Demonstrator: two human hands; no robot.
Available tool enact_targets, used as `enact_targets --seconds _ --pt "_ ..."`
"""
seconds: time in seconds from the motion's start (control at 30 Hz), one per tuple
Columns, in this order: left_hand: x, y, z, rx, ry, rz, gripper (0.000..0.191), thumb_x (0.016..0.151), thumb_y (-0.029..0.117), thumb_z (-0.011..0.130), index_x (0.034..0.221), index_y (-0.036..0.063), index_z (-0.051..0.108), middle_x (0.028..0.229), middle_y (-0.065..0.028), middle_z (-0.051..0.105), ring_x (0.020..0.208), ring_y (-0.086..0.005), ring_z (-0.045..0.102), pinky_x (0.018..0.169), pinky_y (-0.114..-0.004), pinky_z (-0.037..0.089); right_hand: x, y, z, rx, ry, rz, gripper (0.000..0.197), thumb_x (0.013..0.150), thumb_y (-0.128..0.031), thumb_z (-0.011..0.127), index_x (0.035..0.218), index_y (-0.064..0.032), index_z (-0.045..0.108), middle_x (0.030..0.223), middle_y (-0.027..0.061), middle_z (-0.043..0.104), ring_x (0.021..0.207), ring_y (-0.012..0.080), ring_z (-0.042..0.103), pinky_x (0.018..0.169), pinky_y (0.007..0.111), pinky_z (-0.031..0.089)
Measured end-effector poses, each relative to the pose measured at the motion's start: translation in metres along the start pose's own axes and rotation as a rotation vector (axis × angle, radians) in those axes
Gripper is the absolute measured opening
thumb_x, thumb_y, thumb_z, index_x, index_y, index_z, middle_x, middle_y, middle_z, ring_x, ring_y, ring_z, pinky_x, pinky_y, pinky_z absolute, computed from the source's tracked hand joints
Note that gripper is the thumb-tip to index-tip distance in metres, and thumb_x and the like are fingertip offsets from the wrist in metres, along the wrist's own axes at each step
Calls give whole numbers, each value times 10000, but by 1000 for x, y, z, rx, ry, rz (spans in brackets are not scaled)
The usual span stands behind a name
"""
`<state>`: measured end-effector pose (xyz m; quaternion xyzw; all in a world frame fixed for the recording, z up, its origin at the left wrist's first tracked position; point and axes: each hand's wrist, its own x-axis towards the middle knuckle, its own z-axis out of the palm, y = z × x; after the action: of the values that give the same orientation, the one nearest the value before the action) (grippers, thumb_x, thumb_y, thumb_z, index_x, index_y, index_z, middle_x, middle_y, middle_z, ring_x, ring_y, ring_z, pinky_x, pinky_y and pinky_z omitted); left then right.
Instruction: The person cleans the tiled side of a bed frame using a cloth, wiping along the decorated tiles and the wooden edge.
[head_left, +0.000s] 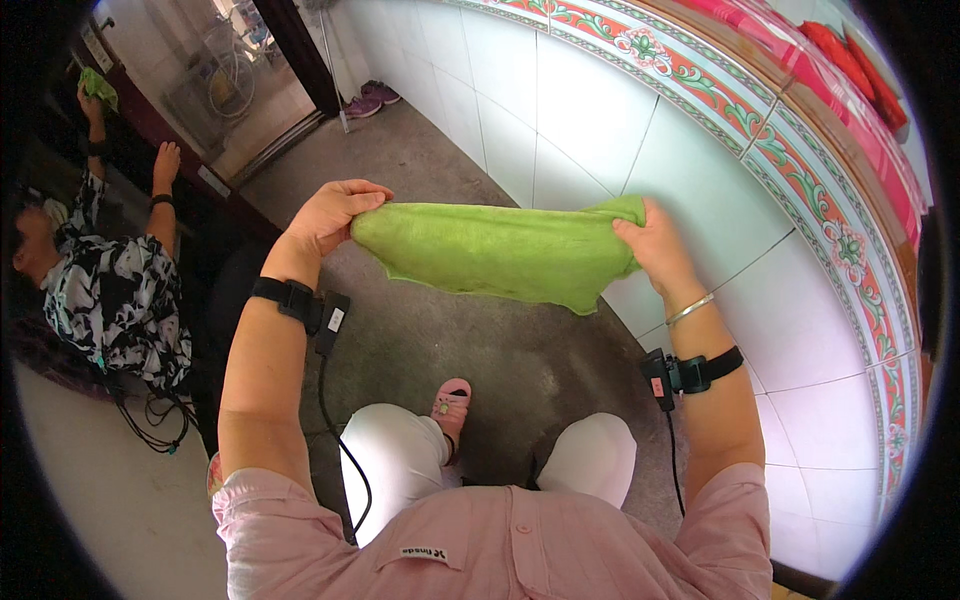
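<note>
A green cleaning cloth (491, 251) hangs stretched between my two hands, above the grey floor. My left hand (330, 212) pinches its left end at the upper corner, thumb on top. At the opposite end, my right hand (655, 244) grips the cloth, with the thumb over its front. The upper part looks folded over, and darker smudges show along the lower portion. The cloth's lower edge dangles unevenly, with a drooping corner near my right hand. Some of my fingers are hidden behind the fabric.
White wall tiles (577, 127) with a patterned border (720, 97) rise on the right. At left, another person (112, 300) holds a green cloth (99, 88) against a dark door (139, 112). Purple shoes (367, 101) lie near the doorway. Cables (345, 450) trail from my wrist devices.
</note>
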<state>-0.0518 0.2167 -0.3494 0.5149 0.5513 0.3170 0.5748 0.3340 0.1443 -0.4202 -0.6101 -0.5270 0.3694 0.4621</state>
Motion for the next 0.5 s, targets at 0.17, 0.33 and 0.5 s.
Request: enact_targets --seconds 0.17,0.33,0.5 --pt "-15 7 -7 115 -253 103 390 713 115 703 1041 -47 569 938 -98 613 875 -210 582 836 -318 455 2 -3 -7 -201 140 -164 376 793 -140 567 1130 16 506 851 113 617 768 174 577 687 299 455" --pt "-15 9 -7 371 -231 153 379 677 42 675 1031 -58 582 932 -102 613 874 -200 564 820 -292 442 -4 -21 -17 -117 -96 -56 298 782 -163 590 1020 17 592 780 84 625 699 135 562 630 269 454" --pt "-13 12 -8 555 -70 136 311 698 34 643 998 -40 609 871 -86 621 825 -174 554 777 -269 422 -20 -41 -29 -280 -264 -169 290 745 -151 635 967 34 609 801 72 631 699 133 564 635 281 457"
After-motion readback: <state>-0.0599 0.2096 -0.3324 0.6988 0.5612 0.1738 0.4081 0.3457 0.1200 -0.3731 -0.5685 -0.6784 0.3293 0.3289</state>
